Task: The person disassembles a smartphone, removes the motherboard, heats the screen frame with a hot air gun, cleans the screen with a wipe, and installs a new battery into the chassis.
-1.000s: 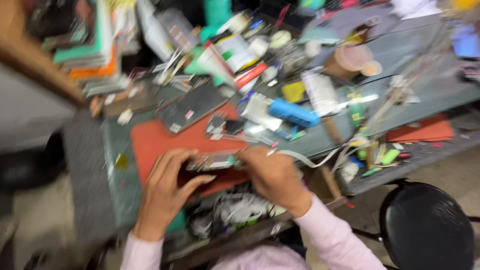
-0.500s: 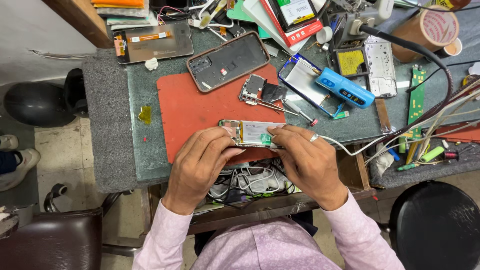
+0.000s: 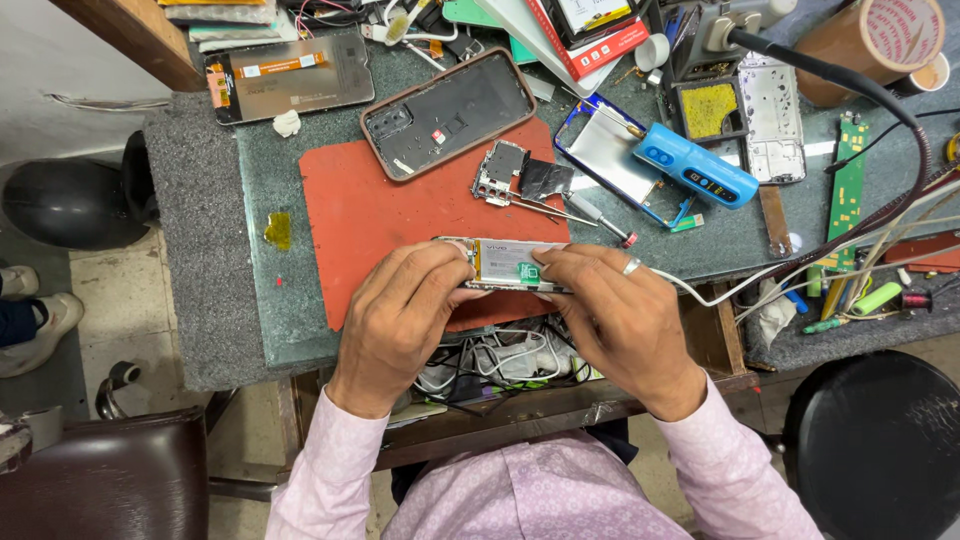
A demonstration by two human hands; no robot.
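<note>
An opened phone (image 3: 505,262) with its pale battery showing lies across the near edge of a red work mat (image 3: 380,215). My left hand (image 3: 400,315) grips the phone's left end, fingers curled over it. My right hand (image 3: 620,315), a ring on one finger, holds the right end with the thumb pressing the battery face. On the mat beyond lie a small metal shield part (image 3: 500,175), a dark foil piece (image 3: 545,178) and tweezers (image 3: 545,208).
A dark phone back cover (image 3: 450,110) lies at the mat's far edge, a screen panel (image 3: 290,75) at the far left. A blue tool (image 3: 695,165) rests on a phone frame (image 3: 620,160). Tape roll (image 3: 880,40), cables (image 3: 870,230), black stool (image 3: 880,440).
The view has steadied and moved closer over the bench after a blurred swing. Both hands stay on the phone, with the right thumb now further onto the battery.
</note>
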